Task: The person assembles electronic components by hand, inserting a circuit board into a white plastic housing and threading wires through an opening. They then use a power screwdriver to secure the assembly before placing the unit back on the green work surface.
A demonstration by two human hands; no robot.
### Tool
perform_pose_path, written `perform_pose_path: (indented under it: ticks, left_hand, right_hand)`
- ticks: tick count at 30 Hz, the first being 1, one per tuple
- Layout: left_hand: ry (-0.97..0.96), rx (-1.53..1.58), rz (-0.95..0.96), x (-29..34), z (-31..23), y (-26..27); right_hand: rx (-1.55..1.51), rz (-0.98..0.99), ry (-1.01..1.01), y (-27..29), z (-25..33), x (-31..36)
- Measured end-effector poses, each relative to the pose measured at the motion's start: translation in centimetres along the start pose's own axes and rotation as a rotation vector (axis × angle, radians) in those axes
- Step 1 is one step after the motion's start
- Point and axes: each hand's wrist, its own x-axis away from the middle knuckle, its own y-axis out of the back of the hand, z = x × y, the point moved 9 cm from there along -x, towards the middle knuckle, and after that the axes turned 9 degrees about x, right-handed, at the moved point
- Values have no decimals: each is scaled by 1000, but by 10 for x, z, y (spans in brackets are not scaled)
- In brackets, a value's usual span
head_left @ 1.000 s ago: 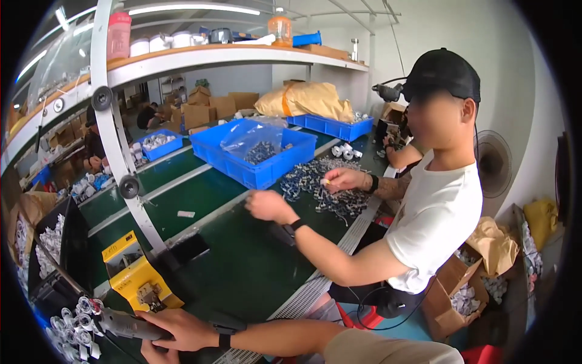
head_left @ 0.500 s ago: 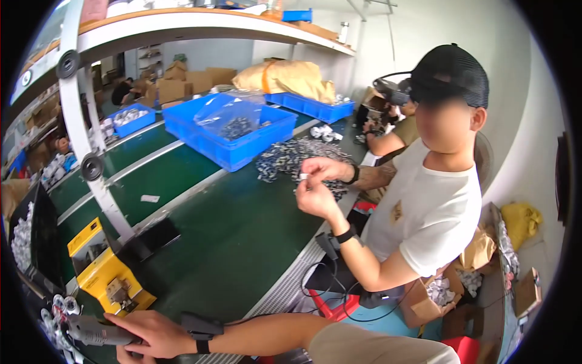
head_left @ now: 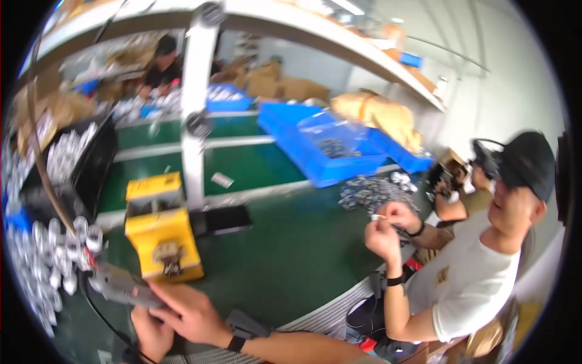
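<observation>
I see R hand clamped on grey cylindrical handheld tool, nr yellow box-like stand; tip blurry beside white cup-shaped pcs. L hand tucked beside R, grip hidden, can't tell.

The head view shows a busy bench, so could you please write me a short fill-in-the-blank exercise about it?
1. The person's right hand holds a handheld tool coloured ____.
2. A fixture with a metal piece on its front is coloured ____.
3. In the picture, this fixture stands to the ____ of the large tray holding a clear plastic bag.
4. That tray is coloured ____.

Missing words: grey; yellow; left; blue.
</observation>
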Motion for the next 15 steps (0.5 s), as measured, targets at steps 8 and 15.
perform_pose_path:
  ticks: [8, 15]
  left_hand:
    - [52, 6, 5, -18, -14, -1]
    - [0, -20, -62, -8, -3, 4]
  right_hand:
    - [51, -9, -48, 3, -10, -7]
    - [96, 48, -133, -8, -7, -1]
